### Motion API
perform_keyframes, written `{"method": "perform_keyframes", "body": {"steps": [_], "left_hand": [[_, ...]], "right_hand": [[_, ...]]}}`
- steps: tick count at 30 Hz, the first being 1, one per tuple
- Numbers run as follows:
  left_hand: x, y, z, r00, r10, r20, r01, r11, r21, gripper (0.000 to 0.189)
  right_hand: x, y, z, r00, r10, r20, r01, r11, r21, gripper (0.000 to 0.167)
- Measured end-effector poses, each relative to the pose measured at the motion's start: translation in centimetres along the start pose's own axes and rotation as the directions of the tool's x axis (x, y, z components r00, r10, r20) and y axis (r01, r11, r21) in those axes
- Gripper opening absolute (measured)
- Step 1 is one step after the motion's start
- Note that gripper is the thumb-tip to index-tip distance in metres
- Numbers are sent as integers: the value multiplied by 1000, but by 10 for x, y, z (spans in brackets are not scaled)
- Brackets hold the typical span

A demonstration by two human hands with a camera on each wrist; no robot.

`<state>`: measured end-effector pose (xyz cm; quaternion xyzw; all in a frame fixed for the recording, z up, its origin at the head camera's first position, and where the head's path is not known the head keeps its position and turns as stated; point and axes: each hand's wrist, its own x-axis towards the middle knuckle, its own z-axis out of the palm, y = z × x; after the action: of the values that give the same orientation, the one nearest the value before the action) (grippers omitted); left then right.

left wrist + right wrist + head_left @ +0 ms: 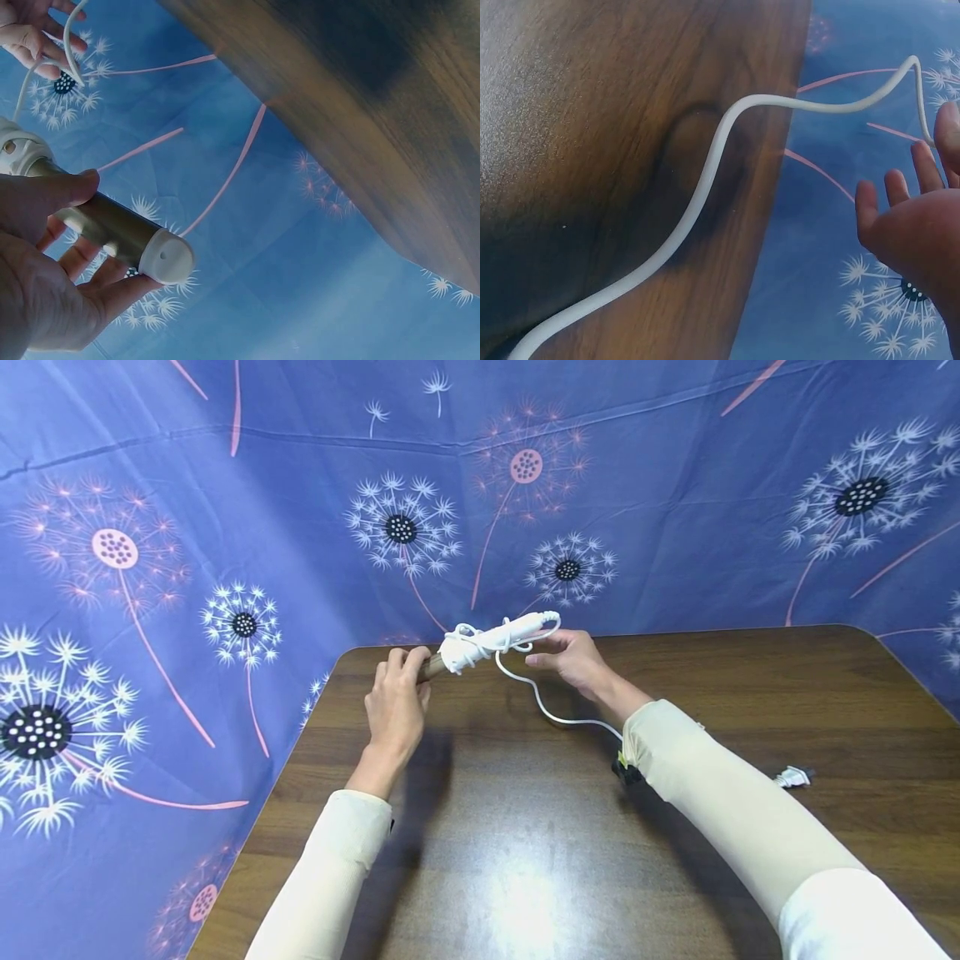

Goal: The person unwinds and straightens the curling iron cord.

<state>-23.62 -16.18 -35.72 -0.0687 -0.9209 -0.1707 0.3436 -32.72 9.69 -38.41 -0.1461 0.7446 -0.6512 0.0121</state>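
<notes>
A curling iron with a white handle (pixel 517 631) and a brown-gold barrel (pixel 120 225) is held up over the far part of the table. My left hand (pixel 396 702) grips its barrel, thumb on one side and fingers round the other; the white end cap (pixel 166 257) sticks out past the fingers. A white cord (pixel 534 687) is wound in several loops round the handle, and a loose length runs down to the right. My right hand (pixel 577 667) is beside the handle's cord end, fingers spread and slightly bent next to a cord loop (pixel 919 90).
The brown wooden table (pixel 517 793) has a bright glare near its front. A white plug (pixel 793 777) lies on it at the right, beyond my right sleeve (pixel 720 793). A small black piece (pixel 626 770) shows under that cuff. A blue dandelion-print cloth (pixel 300 510) hangs behind.
</notes>
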Motion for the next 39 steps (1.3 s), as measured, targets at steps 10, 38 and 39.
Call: {"method": "perform_keyframes", "body": {"steps": [10,38,39], "left_hand": [[0,-3,0,1000,-27,6,27,1000,1,42],[-9,-13,6,998,-15,53,14,1000,22,42],[-9,-13,6,998,-15,58,14,1000,24,42]], "right_hand": [[-2,7,-7,998,-48,-42,54,987,149,31],[-6,-12,-46,997,61,-38,-8,615,788,10],[-7,-13,-47,998,57,-41,-2,613,790,10]]}}
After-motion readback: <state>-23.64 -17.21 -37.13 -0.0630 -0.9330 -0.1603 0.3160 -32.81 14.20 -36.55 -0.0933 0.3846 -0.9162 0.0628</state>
